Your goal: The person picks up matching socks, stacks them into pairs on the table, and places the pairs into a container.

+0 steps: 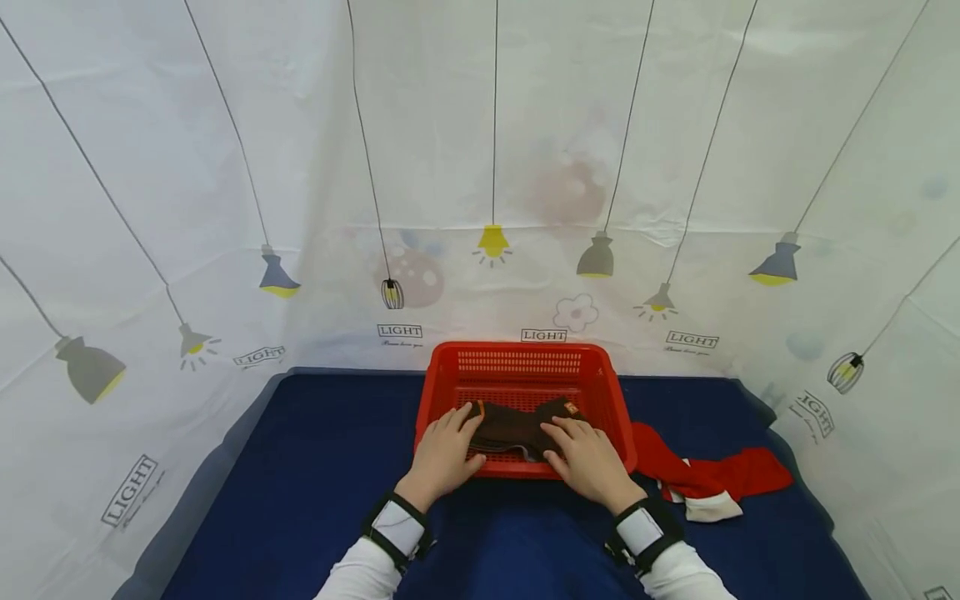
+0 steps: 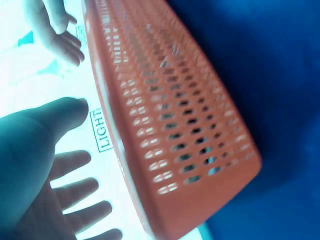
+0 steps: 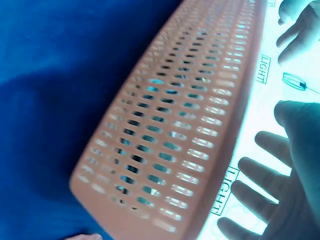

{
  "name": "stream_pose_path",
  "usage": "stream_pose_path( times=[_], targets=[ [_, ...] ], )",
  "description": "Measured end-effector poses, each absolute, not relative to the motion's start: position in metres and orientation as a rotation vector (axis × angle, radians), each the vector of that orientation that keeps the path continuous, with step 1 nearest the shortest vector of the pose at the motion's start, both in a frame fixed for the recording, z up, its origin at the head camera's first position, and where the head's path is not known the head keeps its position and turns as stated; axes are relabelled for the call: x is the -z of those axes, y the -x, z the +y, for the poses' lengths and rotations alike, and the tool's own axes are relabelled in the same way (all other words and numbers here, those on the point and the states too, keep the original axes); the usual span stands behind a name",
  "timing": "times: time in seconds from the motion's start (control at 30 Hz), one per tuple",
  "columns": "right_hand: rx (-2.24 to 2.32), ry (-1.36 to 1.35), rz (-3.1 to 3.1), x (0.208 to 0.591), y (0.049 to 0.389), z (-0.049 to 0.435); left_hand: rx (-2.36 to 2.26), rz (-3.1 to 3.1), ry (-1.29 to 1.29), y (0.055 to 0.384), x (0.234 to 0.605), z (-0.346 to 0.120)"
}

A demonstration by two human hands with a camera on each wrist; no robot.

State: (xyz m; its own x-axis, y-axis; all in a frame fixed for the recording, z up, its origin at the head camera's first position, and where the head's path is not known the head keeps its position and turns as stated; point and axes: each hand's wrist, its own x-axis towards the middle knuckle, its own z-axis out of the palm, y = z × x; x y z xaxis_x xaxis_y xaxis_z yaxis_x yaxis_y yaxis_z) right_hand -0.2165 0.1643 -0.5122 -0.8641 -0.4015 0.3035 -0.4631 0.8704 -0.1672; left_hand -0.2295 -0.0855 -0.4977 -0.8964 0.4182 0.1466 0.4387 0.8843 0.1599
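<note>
A red plastic basket (image 1: 626, 450) with slotted walls stands at the middle of the far side of the table. In it lies a dark brown piece of clothing (image 1: 506, 429) with small orange marks near its upper corners. My left hand (image 1: 442, 454) is over the left front of the basket, and my right hand (image 1: 588, 462) is over the right front. From the left wrist, the left hand (image 2: 45, 165) shows above the basket rim with fingers spread. The right hand (image 3: 285, 185) looks much the same in its own wrist view, its fingers apart and holding nothing.
Right of the basket, red clothing (image 1: 697, 475) with white parts lies loosely on the dark blue table cover (image 1: 330, 483). A white sheet (image 1: 300, 167) printed with hanging lamps rises behind and at both sides.
</note>
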Motion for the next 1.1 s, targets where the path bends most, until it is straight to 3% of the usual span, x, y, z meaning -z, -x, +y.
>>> stream_pose_path(
  times=[0.5, 1.1],
  targets=[
    [-0.356, -0.588, -2.579, 0.531, 0.175, 0.159, 0.362, -2.626, 0.601, 0.185, 0.52, -0.081],
    [-0.481, -0.396, -2.771, 0.567, 0.132, 0.157, 0.523, -2.715, 0.488, 0.14, 0.551, -0.079]
  ],
)
